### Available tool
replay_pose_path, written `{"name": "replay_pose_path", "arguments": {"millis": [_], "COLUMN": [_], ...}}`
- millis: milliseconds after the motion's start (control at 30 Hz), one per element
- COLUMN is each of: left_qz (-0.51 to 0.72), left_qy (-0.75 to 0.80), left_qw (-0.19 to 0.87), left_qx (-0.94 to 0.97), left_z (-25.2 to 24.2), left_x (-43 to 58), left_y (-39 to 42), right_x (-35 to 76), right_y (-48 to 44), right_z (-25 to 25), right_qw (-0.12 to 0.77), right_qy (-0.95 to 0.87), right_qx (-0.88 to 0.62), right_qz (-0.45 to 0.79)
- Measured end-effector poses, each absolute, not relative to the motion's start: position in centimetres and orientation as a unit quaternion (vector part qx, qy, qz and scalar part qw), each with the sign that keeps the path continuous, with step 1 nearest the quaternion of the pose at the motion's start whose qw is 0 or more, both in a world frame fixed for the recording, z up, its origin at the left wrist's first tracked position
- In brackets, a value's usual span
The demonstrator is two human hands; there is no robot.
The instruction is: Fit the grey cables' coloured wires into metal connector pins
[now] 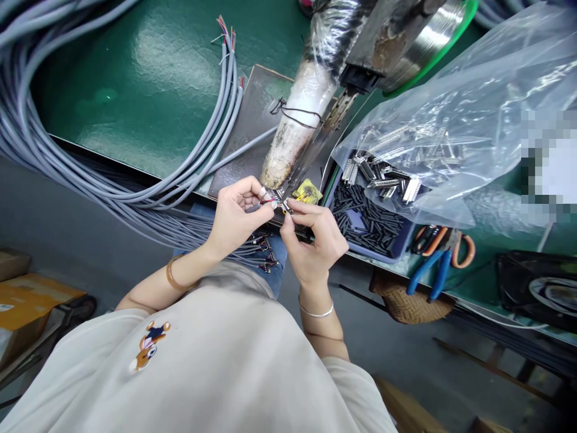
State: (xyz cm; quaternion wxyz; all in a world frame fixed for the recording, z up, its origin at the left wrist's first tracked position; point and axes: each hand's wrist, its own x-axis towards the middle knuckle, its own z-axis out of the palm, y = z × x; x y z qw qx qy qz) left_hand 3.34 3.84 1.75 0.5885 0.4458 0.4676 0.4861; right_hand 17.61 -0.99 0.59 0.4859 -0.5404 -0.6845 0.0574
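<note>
Near the edge of the bench, my left hand (238,211) pinches the stripped end of a grey cable, with thin coloured wires (269,201) showing at its fingertips. Close beside it, my right hand (317,237) has thumb and forefinger closed on a small metal multi-pin connector (285,207). The fingertips nearly meet, and they partly hide where wires and connector join. Just above them end a white wrapped tube (295,111) and a dark metal tool shaft (315,141). A crumpled yellow piece (308,191) lies by my right fingers.
A blue bin (396,249) holds black sleeves and metal connectors, partly under a clear plastic bag (473,114). Blue-handled pliers (436,264) and orange-handled cutters (464,249) lie right of it. Grey cables (112,186) loop over the left edge; a wire spool (428,48) stands behind.
</note>
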Motion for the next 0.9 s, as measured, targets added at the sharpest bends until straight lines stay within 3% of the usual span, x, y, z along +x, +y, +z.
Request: {"name": "replay_pose_path", "arguments": {"millis": [633, 900], "left_qz": [0.464, 0.474], "left_qy": [0.473, 0.454], "left_qw": [0.600, 0.600], "left_qx": [0.448, 0.457], "left_z": [1.70, 1.90], "left_x": [3.05, 3.01], "left_y": [3.65, 3.16], "right_x": [17.73, 17.56], "right_y": [-1.22, -1.54], "right_z": [1.27, 1.34], "right_qw": [0.436, 0.462], "right_qy": [-0.724, -0.688], "right_qx": [-0.534, -0.555], "right_qz": [0.029, 0.067]}}
